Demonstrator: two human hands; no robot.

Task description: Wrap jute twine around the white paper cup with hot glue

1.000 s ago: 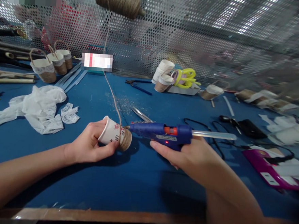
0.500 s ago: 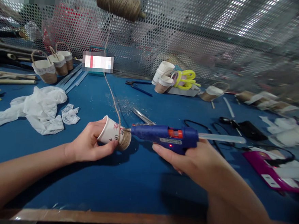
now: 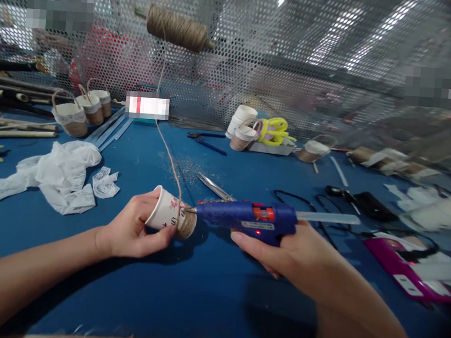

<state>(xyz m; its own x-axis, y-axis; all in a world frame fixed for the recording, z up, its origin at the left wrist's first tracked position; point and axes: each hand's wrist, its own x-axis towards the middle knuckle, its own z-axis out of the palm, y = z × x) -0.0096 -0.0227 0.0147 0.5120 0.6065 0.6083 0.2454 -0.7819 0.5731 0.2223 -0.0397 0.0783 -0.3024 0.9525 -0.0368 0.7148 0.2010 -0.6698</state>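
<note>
My left hand (image 3: 136, 229) is closed around a white paper cup (image 3: 164, 208) lying tilted on its side, its open rim to the left. Twine (image 3: 186, 227) is wound round the base end of the cup. From there a strand of twine (image 3: 171, 160) runs up to a large twine spool (image 3: 177, 27) on a rod. My right hand (image 3: 281, 250) grips a blue hot glue gun (image 3: 245, 217) with a red light on. Its metal nozzle points left and is at the twine on the cup. A clear glue stick (image 3: 328, 218) sticks out of its back.
Scissors (image 3: 214, 186) lie just behind the glue gun. White lace (image 3: 63, 173) is heaped at left, with twine-covered cup baskets (image 3: 72, 119) behind. Blue-handled pliers (image 3: 207, 143) and stacked paper cups (image 3: 244, 120) stand farther back. A purple power strip (image 3: 392, 265) and black cables are at right.
The whole scene sits slightly lower in the picture as the head view has tilted up. Both hands keep their holds, and the nozzle stays at the twine on the cup.
</note>
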